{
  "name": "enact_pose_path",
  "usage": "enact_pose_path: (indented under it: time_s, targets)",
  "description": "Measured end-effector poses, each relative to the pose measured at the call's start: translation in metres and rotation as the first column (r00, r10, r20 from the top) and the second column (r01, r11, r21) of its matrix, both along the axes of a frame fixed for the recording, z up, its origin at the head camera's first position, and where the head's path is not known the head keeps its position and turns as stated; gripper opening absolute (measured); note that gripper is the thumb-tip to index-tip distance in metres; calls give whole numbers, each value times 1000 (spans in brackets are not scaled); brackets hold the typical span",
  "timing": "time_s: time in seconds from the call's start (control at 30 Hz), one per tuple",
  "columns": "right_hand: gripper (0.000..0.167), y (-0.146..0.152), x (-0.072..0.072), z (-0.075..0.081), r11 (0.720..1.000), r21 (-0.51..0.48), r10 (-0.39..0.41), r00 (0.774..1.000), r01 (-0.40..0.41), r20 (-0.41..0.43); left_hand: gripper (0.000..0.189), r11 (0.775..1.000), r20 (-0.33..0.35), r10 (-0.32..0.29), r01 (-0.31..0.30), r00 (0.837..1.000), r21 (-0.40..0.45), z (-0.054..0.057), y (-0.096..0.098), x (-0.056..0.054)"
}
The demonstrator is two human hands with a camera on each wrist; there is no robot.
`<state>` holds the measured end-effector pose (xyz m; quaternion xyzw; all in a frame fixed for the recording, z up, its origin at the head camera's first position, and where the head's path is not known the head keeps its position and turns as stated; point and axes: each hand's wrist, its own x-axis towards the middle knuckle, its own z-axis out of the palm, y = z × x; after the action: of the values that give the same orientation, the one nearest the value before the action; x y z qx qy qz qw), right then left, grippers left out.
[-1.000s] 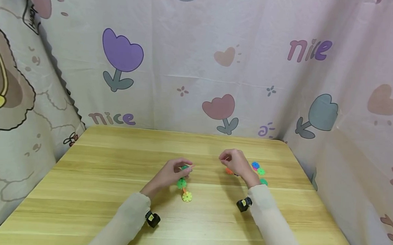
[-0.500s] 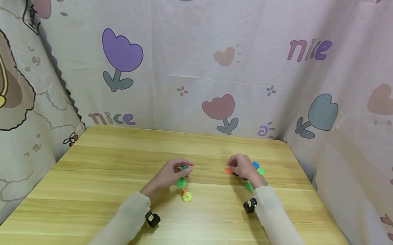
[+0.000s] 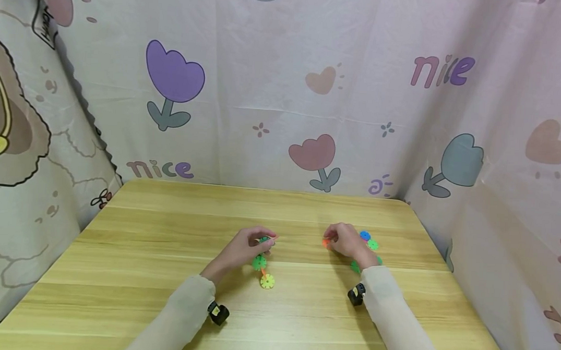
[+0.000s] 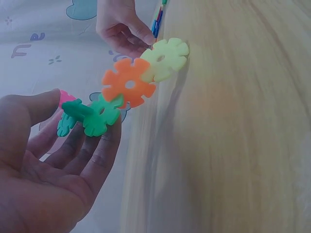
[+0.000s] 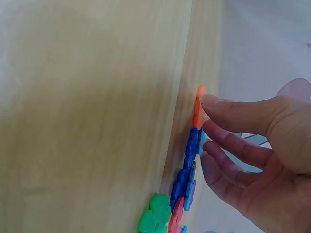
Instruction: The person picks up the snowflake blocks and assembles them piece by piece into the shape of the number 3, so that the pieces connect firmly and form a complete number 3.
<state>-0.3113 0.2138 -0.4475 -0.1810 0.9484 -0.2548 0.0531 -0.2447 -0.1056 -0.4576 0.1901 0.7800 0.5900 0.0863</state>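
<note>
My left hand (image 3: 241, 247) pinches the pink end of a linked chain of flower-shaped plastic snowflake discs, raised over the table. In the left wrist view the pink disc (image 4: 65, 97) sits at the thumb tip, then green discs (image 4: 101, 115), an orange disc (image 4: 129, 83) and a pale yellow disc (image 4: 166, 59) hang out from it. My right hand (image 3: 347, 240) is low over the loose discs, with thumb and finger pinching another orange disc (image 5: 198, 109). Blue discs (image 5: 181, 183) lie beside its curled lower fingers. The right index finger is mostly hidden behind the thumb.
More loose discs lie around the right hand: a blue disc (image 3: 364, 235), a light green disc (image 3: 373, 245) and a green disc (image 3: 355, 266). The wooden table (image 3: 162, 295) meets a printed curtain (image 3: 246, 90) at its back edge.
My right hand has moved right and down onto the loose discs, and its fingers have closed on the orange disc. The left hand and its chain stay in place.
</note>
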Motion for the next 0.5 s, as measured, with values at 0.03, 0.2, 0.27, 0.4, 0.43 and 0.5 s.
enact_pose_path:
  time_s: [0.03,0.2,0.27,0.4,0.43,0.5]
  targets:
    - [21,0,0,-1,1000,3,-1,1000,1,1,36,1000,-2,0,0,1000,0,0,0,0]
    - [22,-1,-1,-2,1000,18,6,1000,-6,-9,36,1000,-6,-7,7,1000,11,0,0,0]
    - [22,-1,-1,-2,1000,19,9,1000,-9,-15,36,1000,-8,-8,8,1000,12,0,0,1]
    - [21,-2,-2,-3,1000,4,15,1000,-14,-22,36,1000,-10,-8,8,1000,11,0,-1,1]
    - [21,-2,-2,-3,1000,-4,13,1000,-14,-21,36,1000,-11,-7,7,1000,9,0,-1,1]
    - [21,-2,-3,-4,1000,-16,12,1000,-12,-20,36,1000,-11,-8,8,1000,8,0,-1,0]
